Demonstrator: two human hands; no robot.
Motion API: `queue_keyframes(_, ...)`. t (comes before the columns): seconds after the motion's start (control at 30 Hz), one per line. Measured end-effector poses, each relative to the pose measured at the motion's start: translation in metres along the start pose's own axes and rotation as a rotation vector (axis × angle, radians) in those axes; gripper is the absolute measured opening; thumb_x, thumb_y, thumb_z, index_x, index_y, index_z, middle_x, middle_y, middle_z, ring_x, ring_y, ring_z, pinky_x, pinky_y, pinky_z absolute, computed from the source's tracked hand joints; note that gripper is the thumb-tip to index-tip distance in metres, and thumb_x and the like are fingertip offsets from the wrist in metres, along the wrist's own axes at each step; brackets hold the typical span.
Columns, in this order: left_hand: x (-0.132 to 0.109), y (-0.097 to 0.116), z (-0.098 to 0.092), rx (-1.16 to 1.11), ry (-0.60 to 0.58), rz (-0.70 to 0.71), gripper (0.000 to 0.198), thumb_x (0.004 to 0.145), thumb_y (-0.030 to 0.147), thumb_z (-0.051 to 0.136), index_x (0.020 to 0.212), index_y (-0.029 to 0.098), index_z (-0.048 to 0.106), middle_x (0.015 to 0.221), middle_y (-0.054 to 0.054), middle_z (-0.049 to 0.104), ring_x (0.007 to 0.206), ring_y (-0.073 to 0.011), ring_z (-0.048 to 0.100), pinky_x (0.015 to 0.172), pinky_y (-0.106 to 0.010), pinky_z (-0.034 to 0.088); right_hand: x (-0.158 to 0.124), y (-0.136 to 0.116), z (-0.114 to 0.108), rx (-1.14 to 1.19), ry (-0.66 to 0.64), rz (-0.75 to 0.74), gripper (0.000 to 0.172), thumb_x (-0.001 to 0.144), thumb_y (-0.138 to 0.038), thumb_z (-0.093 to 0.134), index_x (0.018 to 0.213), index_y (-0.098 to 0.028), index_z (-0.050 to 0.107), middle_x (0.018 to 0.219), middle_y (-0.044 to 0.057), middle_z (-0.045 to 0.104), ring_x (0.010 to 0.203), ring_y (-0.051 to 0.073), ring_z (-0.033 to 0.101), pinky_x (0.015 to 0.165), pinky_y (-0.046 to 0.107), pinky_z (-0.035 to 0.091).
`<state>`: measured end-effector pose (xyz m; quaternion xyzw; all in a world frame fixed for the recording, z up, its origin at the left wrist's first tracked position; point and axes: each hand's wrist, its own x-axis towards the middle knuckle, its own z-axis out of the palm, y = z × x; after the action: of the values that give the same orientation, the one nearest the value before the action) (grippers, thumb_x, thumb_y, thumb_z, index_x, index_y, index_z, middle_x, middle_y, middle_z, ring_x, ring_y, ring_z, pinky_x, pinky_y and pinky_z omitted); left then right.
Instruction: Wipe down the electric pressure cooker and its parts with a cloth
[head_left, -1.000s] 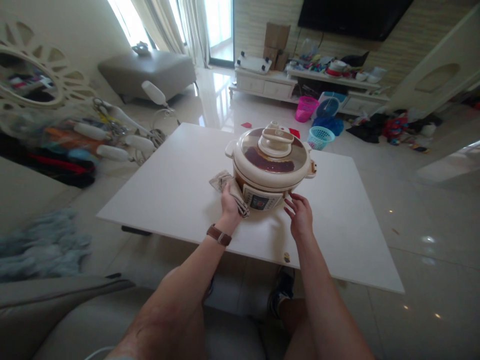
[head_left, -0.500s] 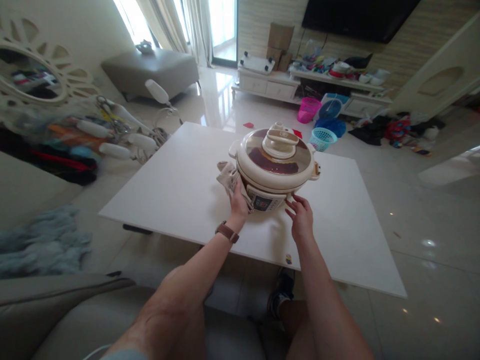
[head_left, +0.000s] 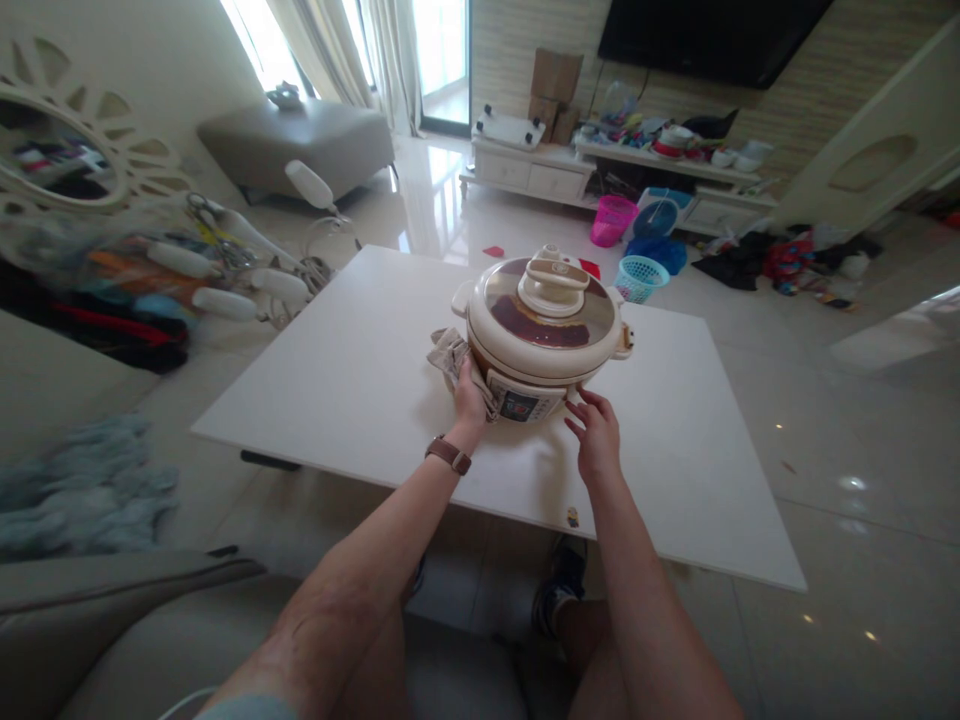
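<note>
Since a second ago our left hand (head_left: pixel 469 395) has slid the cloth (head_left: pixel 448 352) up off the table (head_left: pixel 337 370) and against the cooker (head_left: pixel 544 335), fingers clamped on the cloth. Our right hand (head_left: pixel 598 438) is loose, fingers spread, tips right at the cooker's front base. Cooker sits mid-table.
</note>
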<state>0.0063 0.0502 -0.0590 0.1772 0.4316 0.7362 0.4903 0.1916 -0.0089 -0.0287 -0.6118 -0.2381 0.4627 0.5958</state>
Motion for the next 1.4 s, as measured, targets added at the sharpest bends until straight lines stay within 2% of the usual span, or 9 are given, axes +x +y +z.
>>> queue_keyframes(0.1,-0.012,0.006,0.005,0.129,-0.025,0.189,0.047,0.098,0.053,0.065,0.135,0.026,0.069,0.158,-0.007,0.061,0.156,-0.0221,0.047,0.134,-0.039,0.030,-0.001,0.000,0.001,-0.001,-0.009,0.001,0.040,0.059,-0.039,0.071,0.097,-0.027,0.068,0.113,0.001,0.071,0.112,0.025,0.070,0.078,0.032,0.054)
queue_keyframes(0.3,-0.022,0.016,0.005,0.552,-0.162,0.522,0.057,0.101,0.061,0.055,0.143,0.024,0.066,0.162,-0.012,0.056,0.164,-0.0291,0.034,0.138,-0.053,0.018,-0.002,0.002,0.000,-0.014,-0.024,-0.002,0.042,0.060,-0.040,0.071,0.100,-0.027,0.068,0.119,0.002,0.072,0.112,0.026,0.070,0.079,0.033,0.054)
queue_keyframes(0.43,-0.033,0.051,0.019,0.934,-0.445,0.830,0.057,0.101,0.054,0.054,0.147,0.023,0.065,0.163,-0.012,0.056,0.165,-0.0328,0.030,0.138,-0.057,0.010,-0.002,0.003,0.000,-0.015,-0.019,0.002,0.042,0.060,-0.041,0.071,0.099,-0.028,0.067,0.121,0.002,0.072,0.111,0.026,0.070,0.078,0.033,0.054)
queue_keyframes(0.53,-0.044,0.083,0.034,1.159,-0.699,0.884,0.059,0.099,0.047,0.059,0.153,0.025,0.061,0.165,-0.009,0.055,0.164,-0.0328,0.032,0.138,-0.057,0.003,-0.002,0.003,0.000,-0.015,-0.030,0.005,0.042,0.059,-0.042,0.072,0.099,-0.027,0.067,0.118,0.002,0.072,0.109,0.025,0.069,0.078,0.032,0.053)
queue_keyframes(0.67,-0.043,0.095,0.040,1.072,-0.634,0.765,0.052,0.100,0.039,0.060,0.151,0.026,0.063,0.163,-0.007,0.057,0.163,-0.0308,0.034,0.138,-0.056,0.004,-0.003,0.003,-0.002,-0.021,-0.038,0.017,0.044,0.058,-0.043,0.073,0.099,-0.027,0.067,0.115,0.002,0.070,0.109,0.025,0.069,0.078,0.032,0.053)
queue_keyframes(0.83,-0.025,0.073,0.036,0.354,-0.254,0.452,0.039,0.089,0.036,0.080,0.126,0.022,0.078,0.151,-0.010,0.067,0.163,-0.0313,0.036,0.138,-0.045,0.018,-0.005,0.001,-0.006,-0.020,-0.062,0.020,0.041,0.061,-0.041,0.073,0.100,-0.028,0.070,0.120,0.001,0.070,0.110,0.023,0.069,0.079,0.031,0.054)
queue_keyframes(0.93,-0.013,0.062,0.034,0.016,-0.127,0.243,0.035,0.090,0.037,0.078,0.121,0.020,0.079,0.145,-0.007,0.071,0.157,-0.0286,0.046,0.135,-0.040,0.030,-0.005,-0.002,-0.010,-0.031,-0.076,0.011,0.037,0.063,-0.040,0.072,0.098,-0.028,0.070,0.120,0.001,0.071,0.109,0.022,0.069,0.079,0.031,0.054)
queue_keyframes(1.2,0.011,0.099,-0.003,-0.266,-0.188,0.045,0.050,0.103,0.046,0.051,0.142,0.020,0.067,0.148,-0.010,0.070,0.147,-0.0266,0.059,0.127,-0.045,0.045,-0.005,-0.006,-0.011,-0.028,-0.115,0.015,0.027,0.066,-0.041,0.070,0.087,-0.025,0.070,0.105,0.001,0.078,0.093,0.020,0.073,0.072,0.029,0.051)
queue_keyframes(1.4,-0.001,0.135,-0.027,-0.276,-0.189,0.019,0.056,0.105,0.055,0.043,0.143,0.021,0.065,0.145,-0.012,0.071,0.149,-0.0301,0.056,0.126,-0.054,0.044,-0.019,-0.005,0.002,-0.039,-0.253,0.037,0.027,0.065,-0.047,0.076,0.077,-0.023,0.070,0.083,0.003,0.079,0.072,0.018,0.071,0.067,0.028,0.049)
